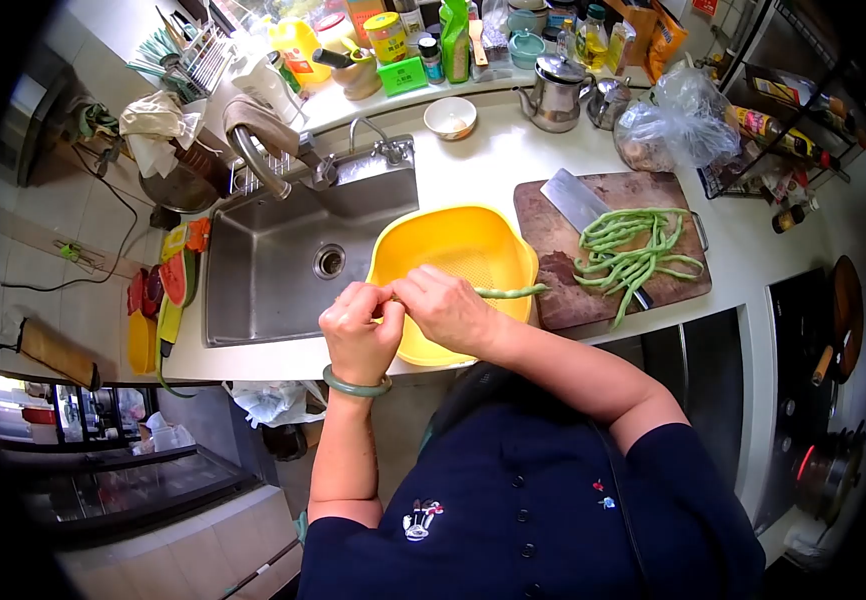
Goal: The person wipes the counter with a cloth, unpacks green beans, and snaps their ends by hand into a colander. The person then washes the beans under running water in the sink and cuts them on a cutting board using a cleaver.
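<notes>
Pinches one long green bean (513,293) over the near part of a yellow colander (438,228), with the fingers of both hands closed on it. Grips with the right hand (445,308) around the bean, leaving a free length to jut out rightward, just past the colander's rim. Grasps the left end with the left hand (358,325), fingers curled tight and touching those of the right, with most of that end hidden behind knuckles. Wears a green bangle (357,383) on the left wrist, and a navy shirt (513,480) with small embroidered motifs. Has the colander at the near edge of the pale tabletop (498,150), overlapping in view the right side of a steel sink (263,270). Has just to the right a brown cutting board (573,305), bearing a loose heap of green beans (633,245) and a cleaver (575,202), with blade pointing far left and handle partly buried under the heap. Faces, farther off, a white bowl (450,118) near the sink's far right corner, then a steel kettle (557,97) and, at far right, a knotted clear plastic bag (688,115). Has a cut piece of watermelon (179,275) left of the sink, and a curved faucet (258,165) at the sink's far left.
</notes>
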The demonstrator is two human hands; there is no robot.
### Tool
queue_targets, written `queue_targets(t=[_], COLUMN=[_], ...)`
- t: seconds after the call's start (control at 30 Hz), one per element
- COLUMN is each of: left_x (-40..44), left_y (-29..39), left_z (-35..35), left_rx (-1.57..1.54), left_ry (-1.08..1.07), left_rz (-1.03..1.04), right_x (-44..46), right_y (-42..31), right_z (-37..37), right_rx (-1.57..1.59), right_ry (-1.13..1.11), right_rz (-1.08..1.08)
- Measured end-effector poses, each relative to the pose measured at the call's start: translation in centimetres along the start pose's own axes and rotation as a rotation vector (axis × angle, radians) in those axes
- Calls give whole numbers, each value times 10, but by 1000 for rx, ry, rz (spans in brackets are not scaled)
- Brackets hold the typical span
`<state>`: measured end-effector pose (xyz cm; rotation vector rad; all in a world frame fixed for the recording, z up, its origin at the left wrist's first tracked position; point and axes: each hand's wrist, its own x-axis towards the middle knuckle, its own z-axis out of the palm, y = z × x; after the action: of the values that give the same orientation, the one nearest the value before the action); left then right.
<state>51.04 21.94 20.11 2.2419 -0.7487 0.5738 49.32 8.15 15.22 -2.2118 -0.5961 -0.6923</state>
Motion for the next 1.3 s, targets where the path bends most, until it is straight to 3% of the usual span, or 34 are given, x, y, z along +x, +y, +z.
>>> queue_targets(t=[0.1, 0.23, 0.33, 0.4, 0.43, 0.5, 0.53, 0.67, 0.73, 0.77, 0.83, 0.9, 0.97, 1.03, 1.1, 1.17, 1.23, 1.3], left_x=[-4, -12, -15, -17, -19, -26, -33, -59, -69, -73, -78, -85, -88, -82, -79, -80, -80, -77], left_y=[-4, -17, -22, -23, -28, -48, -60, -84, -90, -93, -97, -105, -110, -104, -95, -97, -96, -91], left_z=[-2, -2, -4, -3, -3, -5, -4, -6, -5, -5, -1, 6, 10, 16, 17, 22, 26, 29], left_rx=[-51, -735, -846, -1190, -1191, -1446, -1443, -1661, -1686, -1712, -1705, -1738, -1771, -1804, -1697, -1683, -1672, -1658], left_ry=[0, 40, 46, 134, 134, 213, 204, 126, 134, 143, 146, 69, 8, -51, -32, -60, -79, -108], left_rz=[-76, -621, -652, -795, -796, -940, -962, -1005, -1022, -1041, -1078, -1050, -1047, -1046, -1108, -1091, -1068, -1067], right_x=[3, 6, 9, 11, 13, 16, 20, 27, 21, 18, 8, -8, -26, -35, -46, -60, -101, -137], right_y=[-1, -3, -7, -8, -9, -12, -13, 12, 24, 29, 43, 70, 95, 92, 81, 71, 83, 93], right_z=[-4, 1, 2, 0, -2, -13, -26, -27, -25, -22, -12, 1, 8, -4, -31, -86, -119, -145], right_rx=[-50, -47, -17, 90, 90, 313, 461, 593, 633, 632, 992, 1008, 734, 643, 121, 12, -375, -574], right_ry=[-14, 11, 15, 113, 112, 293, 238, 406, 332, 332, 421, 439, 259, 296, 331, 137, 129, -4], right_rz=[-71, -136, -121, -105, -103, 178, 319, 274, 474, 476, 760, 883, 1070, 988, 678, 635, 387, 543])
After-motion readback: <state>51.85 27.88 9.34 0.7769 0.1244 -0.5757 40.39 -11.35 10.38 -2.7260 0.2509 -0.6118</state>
